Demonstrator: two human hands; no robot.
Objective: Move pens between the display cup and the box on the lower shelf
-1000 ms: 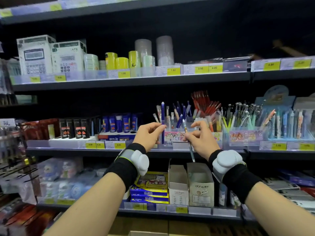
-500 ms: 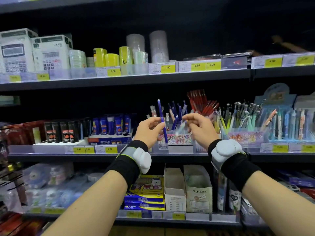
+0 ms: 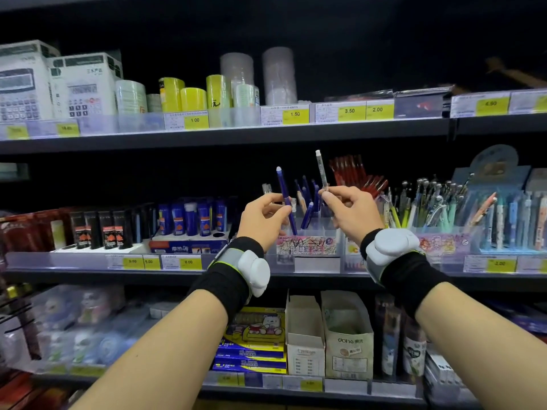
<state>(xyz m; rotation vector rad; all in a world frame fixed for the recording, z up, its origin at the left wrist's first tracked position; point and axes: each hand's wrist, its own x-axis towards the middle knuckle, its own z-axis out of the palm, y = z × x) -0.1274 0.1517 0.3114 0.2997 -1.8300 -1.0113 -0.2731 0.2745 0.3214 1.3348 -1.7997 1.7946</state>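
Both pens (image 3: 285,199) now raised upright — dark stocked shop shelves (image 3: 225,134) behind.

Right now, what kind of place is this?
Most likely a stationery shop aisle. Yellow price tags line the shelf edges, boxed calculators sit on the top shelf, and display cups of pens fill the middle one.

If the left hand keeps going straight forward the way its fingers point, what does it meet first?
Probably the clear plastic display cup of blue pens just ahead. The left hand pinches a dark blue pen whose lower tip already seems to sit at the cup's front rim, though depth is unclear.
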